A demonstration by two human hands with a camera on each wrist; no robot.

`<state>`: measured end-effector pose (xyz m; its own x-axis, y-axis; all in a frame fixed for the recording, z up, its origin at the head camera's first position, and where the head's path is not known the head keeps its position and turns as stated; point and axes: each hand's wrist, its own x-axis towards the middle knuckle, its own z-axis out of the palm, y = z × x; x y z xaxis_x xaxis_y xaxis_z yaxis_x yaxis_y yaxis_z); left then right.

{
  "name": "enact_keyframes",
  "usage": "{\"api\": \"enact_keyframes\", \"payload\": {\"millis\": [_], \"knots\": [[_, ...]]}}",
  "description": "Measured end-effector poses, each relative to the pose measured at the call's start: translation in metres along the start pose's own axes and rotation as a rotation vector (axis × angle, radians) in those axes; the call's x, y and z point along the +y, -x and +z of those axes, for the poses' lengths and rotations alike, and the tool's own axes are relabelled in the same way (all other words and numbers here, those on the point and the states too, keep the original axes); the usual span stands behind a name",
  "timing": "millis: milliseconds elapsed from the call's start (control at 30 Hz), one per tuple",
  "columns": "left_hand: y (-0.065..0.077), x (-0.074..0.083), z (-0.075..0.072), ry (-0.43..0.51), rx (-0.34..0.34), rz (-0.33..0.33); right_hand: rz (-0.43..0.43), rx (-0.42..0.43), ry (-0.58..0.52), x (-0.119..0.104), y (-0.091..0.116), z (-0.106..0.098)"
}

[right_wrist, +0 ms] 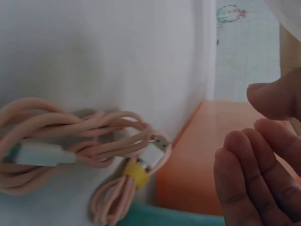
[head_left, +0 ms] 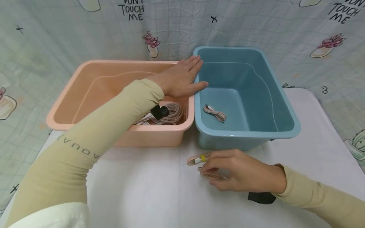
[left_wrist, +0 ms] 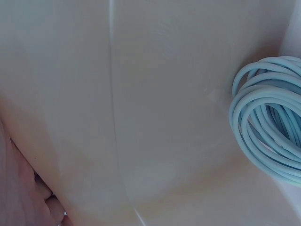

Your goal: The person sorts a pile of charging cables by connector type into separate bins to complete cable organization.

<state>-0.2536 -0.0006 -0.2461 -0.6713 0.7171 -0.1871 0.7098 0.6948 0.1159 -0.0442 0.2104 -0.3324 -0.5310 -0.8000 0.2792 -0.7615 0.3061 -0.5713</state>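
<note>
My left hand (head_left: 182, 77) lies with straight fingers across the touching rims of the peach bin (head_left: 154, 127) and the blue bin (head_left: 248, 134). My right hand (head_left: 239, 171) hovers over a pinkish charging cable (head_left: 209, 174) on the table; in the right wrist view a gap separates thumb and fingers (right_wrist: 233, 188), with no cable between them. That bundled cable (right_wrist: 37, 122) fills the left there. Just beyond lies another bundled USB cable (head_left: 191, 161) with a yellow tie. One folded cable (head_left: 219, 115) rests inside the blue bin.
Coiled cables (head_left: 175, 114) lie in the peach bin's near right corner, partly hidden by the left forearm; the left wrist view shows a coil (left_wrist: 254, 127) with a bluish tint. A white cloth (head_left: 137, 183) covers the table. A patterned curtain (head_left: 176, 28) hangs behind.
</note>
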Motion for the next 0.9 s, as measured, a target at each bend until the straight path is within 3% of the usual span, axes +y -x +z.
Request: {"api": "enact_keyframes", "payload": {"millis": [300,533,900], "knots": [[0.0,0.001,-0.001,-0.003,0.002,0.002,0.164,-0.065,0.035,0.006,0.011,0.004],[-0.001,0.001,0.0,-0.004,0.007,0.0,0.278,-0.13,-0.003,0.011,0.016,0.01],[0.0,0.0,0.0,0.002,0.0,-0.002,0.312,-0.103,0.03,0.019,0.022,0.021]]}}
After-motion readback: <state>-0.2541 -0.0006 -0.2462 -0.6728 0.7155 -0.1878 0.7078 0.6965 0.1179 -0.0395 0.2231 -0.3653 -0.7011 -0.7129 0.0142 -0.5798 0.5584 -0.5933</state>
